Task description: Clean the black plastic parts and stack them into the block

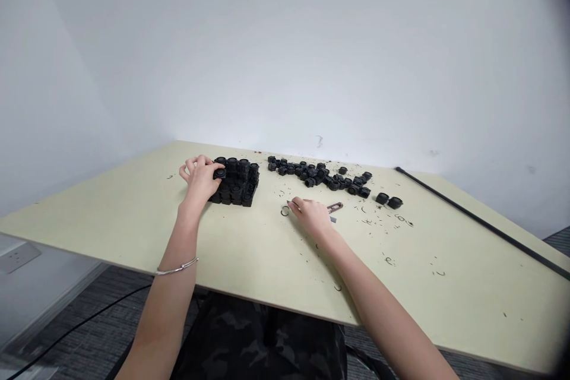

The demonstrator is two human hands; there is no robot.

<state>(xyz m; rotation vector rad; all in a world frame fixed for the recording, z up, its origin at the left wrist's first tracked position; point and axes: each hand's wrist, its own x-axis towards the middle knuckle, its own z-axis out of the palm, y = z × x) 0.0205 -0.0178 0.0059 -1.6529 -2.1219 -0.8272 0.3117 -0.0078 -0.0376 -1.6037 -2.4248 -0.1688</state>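
Note:
My left hand [202, 177] pinches a small black square part with a round top [219, 173] between thumb and fingers. It is at the left upper side of a stepped stack of similar black parts [236, 190], set in close rows. My right hand [312, 215] rests low over the table, its fingers closed around a utility knife [335, 207]; the slotted handle end sticks out past the hand, and most of the knife is hidden under it. Beside the right fingertips lies a thin black curled shaving [284, 211].
Loose black parts [316, 173] lie scattered along the wall side of the pale table [249, 243], with two single ones [388, 200] farther right. Black trimmings [401, 218] litter the right half. A long black rod [481, 221] lies along the right edge.

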